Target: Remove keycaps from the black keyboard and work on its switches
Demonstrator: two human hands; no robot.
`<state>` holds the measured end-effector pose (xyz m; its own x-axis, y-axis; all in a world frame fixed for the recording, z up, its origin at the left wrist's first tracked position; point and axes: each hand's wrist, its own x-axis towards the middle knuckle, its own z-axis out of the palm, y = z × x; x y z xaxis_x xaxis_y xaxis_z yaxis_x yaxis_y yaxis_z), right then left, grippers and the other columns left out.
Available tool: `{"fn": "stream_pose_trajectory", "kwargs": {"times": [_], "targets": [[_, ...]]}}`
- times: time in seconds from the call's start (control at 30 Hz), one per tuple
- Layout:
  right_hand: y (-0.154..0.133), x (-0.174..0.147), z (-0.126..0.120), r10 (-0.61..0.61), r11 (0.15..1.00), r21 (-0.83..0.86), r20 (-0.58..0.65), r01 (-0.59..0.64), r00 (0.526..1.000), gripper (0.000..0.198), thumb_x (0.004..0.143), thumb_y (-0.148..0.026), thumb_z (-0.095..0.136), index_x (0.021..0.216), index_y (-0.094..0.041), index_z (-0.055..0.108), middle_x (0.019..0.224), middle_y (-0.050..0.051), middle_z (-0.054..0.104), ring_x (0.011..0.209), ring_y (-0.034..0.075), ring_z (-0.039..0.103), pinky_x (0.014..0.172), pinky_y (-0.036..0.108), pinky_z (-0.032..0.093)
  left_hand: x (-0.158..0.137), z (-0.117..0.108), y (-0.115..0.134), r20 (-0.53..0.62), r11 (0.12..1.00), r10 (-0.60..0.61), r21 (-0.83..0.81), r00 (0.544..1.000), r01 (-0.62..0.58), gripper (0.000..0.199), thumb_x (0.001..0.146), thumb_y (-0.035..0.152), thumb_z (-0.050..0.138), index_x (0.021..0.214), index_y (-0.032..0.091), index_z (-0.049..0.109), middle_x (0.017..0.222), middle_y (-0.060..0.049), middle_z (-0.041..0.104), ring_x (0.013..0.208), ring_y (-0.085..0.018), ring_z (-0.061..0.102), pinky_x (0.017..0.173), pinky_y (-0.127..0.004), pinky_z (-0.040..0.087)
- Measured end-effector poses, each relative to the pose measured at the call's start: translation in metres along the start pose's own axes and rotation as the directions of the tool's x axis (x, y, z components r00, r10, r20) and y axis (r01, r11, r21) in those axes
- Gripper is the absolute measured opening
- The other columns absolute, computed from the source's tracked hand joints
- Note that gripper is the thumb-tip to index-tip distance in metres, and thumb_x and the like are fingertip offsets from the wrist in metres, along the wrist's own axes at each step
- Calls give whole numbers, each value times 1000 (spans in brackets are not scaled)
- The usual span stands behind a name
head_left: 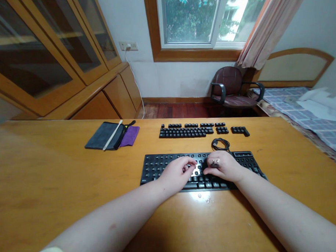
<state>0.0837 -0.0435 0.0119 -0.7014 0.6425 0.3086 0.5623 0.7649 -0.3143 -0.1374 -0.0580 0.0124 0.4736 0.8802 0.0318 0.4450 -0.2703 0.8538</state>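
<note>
My 2 hands, left hand (177,172) and right hand (223,165), pinch at keyboard (158,166) w/ a keycap puller, I think; slipping could flick a cap off desk (48,174).

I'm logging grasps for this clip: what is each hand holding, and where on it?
Right hand pinches a small metal tool over the keyboard, grip point hidden. Left hand rests on the keys; whether it holds anything cannot be told.

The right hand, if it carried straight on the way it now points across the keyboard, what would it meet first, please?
The right hand points left across the keyboard, so it would probably meet the left hand first; their fingertips look nearly touching, though depth is unclear.
</note>
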Motion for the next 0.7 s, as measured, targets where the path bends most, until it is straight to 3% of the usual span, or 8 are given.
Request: {"fn": "stream_pose_trajectory", "kwargs": {"times": [0.27, 0.37, 0.47, 0.53, 0.63, 0.7], "targets": [[4, 0, -1, 110, 989, 86, 97, -119, 989, 43, 85, -51, 50, 61, -17, 60, 57, 3, 58, 56, 14, 53, 57, 25, 38, 1, 0, -4, 4, 998, -21, -55, 1000, 22, 21, 85, 28, 48, 97, 19, 62, 92, -3, 65, 78, -14, 58, 72, -27, 48], [2, 2, -10, 255, 953, 140, 107, -268, 961, 39, 83, -50, 52, 63, -18, 60, 58, 3, 60, 57, 15, 55, 57, 25, 39, 4, -2, -8, -7, 1000, -30, -3, 1000, 30, 21, 85, 27, 47, 98, 19, 62, 89, -3, 64, 74, -14, 57, 69, -26, 48], [2, 4, -20, 431, 875, 200, 99, -442, 897, 31, 80, -47, 57, 70, -19, 59, 60, 2, 61, 55, 15, 55, 53, 25, 39, 6, -5, -11, -6, 991, -3, 136, 1000, 4, 22, 83, 25, 48, 101, 19, 61, 89, -3, 63, 73, -15, 57, 72, -29, 48], [2, 5, -26, 465, 826, 275, 161, -492, 871, 26, 82, -44, 56, 75, -19, 58, 59, 1, 60, 51, 14, 54, 51, 25, 39, 5, -7, -11, 10, 973, 41, 227, 999, -42, 28, 82, 24, 50, 109, 19, 58, 100, -6, 62, 84, -17, 59, 81, -32, 47], [4, 4, -30, 421, 787, 371, 262, -493, 868, 28, 88, -40, 46, 74, -19, 57, 58, 0, 60, 49, 13, 55, 51, 25, 41, 1, -5, -10, 54, 914, 141, 378, 989, -151, 40, 83, 27, 52, 122, 21, 51, 127, -9, 52, 112, -24, 50, 98, -39, 39], [5, 3, -31, 402, 810, 360, 233, -462, 886, 32, 91, -38, 42, 71, -18, 57, 59, 1, 59, 54, 14, 56, 55, 25, 42, -2, -2, -11, 86, 850, 187, 484, 979, -205, 47, 83, 32, 53, 129, 23, 46, 140, -10, 40, 126, -27, 38, 105, -45, 30]]}}
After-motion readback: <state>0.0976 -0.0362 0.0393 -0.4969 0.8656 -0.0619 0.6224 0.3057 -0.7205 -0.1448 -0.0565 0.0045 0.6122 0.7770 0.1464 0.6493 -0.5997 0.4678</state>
